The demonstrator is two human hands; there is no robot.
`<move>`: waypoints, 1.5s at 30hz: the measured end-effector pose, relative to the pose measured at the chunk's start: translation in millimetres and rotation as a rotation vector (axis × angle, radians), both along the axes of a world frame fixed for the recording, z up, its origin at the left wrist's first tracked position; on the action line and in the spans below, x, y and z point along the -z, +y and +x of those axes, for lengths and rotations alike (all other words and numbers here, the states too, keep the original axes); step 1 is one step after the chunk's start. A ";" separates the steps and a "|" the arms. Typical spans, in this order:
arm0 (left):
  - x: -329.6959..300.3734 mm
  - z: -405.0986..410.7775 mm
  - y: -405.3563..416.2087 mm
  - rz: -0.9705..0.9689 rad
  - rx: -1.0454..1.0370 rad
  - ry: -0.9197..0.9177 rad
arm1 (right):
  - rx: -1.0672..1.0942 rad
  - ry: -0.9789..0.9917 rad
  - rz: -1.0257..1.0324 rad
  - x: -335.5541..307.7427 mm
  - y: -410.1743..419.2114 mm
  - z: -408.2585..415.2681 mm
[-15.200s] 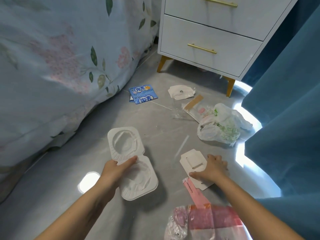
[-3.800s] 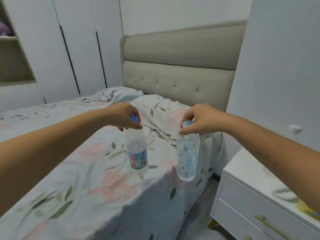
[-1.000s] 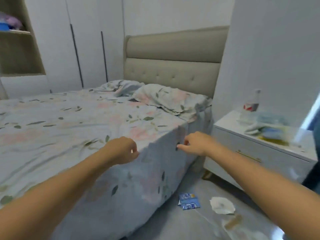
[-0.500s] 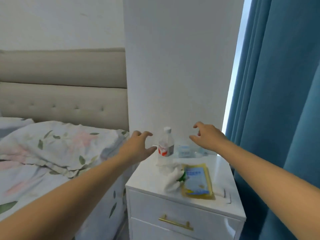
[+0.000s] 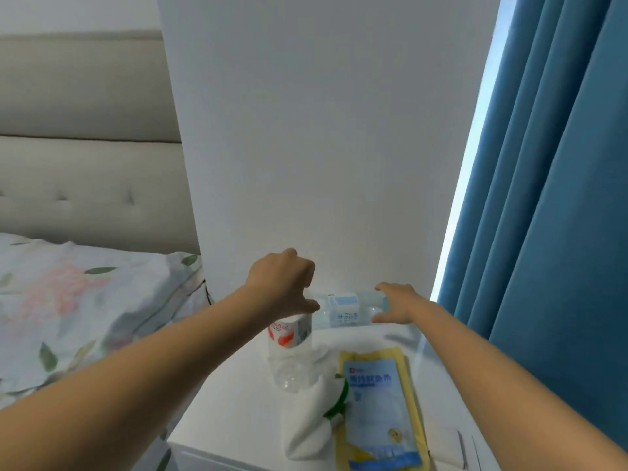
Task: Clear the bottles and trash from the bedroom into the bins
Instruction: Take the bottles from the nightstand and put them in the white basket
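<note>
both hands are out over the white counter [image 5: 238, 413] beside the bed. the left hand [image 5: 285, 287] is curled down over the top of an upright clear bottle [image 5: 290, 355] with a red and white label, gripping it around the neck so that the cap is hidden under the fingers. the right hand [image 5: 396, 304] has its fingers and thumb closing around one end of a second clear bottle [image 5: 343, 310], which lies on its side at the back of the counter against the wall [image 5: 323, 147], its pale blue label facing the camera; the fingers touch the bottle, but i cannot tell how firm the hold is. in front of the upright bottle lies a crumpled white plastic bag [image 5: 312, 423] with a bit of green showing, and just beside that, to the right, a flat yellow and blue packet [image 5: 377, 413] with printed text lies face up. the bed [image 5: 78, 300] with its flowered cover sits to the left under a beige padded headboard [image 5: 88, 164], and a blue curtain [image 5: 550, 198] hangs to the right.
</note>
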State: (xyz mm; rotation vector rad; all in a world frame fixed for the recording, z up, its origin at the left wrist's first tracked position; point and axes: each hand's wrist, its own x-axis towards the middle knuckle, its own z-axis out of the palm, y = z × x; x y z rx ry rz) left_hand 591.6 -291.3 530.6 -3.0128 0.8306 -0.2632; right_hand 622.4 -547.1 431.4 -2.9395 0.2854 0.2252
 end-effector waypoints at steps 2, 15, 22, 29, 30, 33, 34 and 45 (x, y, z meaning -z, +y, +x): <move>0.7 0.7 6.4 -0.011 0.016 -0.016 | -0.002 -0.036 0.061 17.9 -4.6 7.9; 2.2 -3.4 -3.8 -0.002 0.068 -0.078 | -0.193 -0.114 -0.049 33.9 30.5 31.3; -21.5 -28.5 58.9 -0.179 -0.006 0.101 | -0.152 -0.201 0.403 -52.3 54.1 -30.6; -54.2 -144.5 250.7 -0.266 -0.301 0.018 | -0.438 -0.129 0.550 -115.6 206.1 -98.7; -57.4 -173.8 286.3 -0.255 -0.360 0.006 | -0.505 -0.115 0.550 -119.8 239.7 -113.0; -63.2 -288.8 395.3 -0.259 -0.550 -0.022 | -0.728 -0.051 0.523 -125.5 353.7 -174.9; -63.7 -335.6 430.7 -0.268 -0.620 -0.028 | -0.807 -0.028 0.510 -125.6 394.8 -202.5; 1.7 -935.2 631.7 -0.406 -1.392 -0.201 | -1.473 0.444 0.606 -50.3 768.9 -636.8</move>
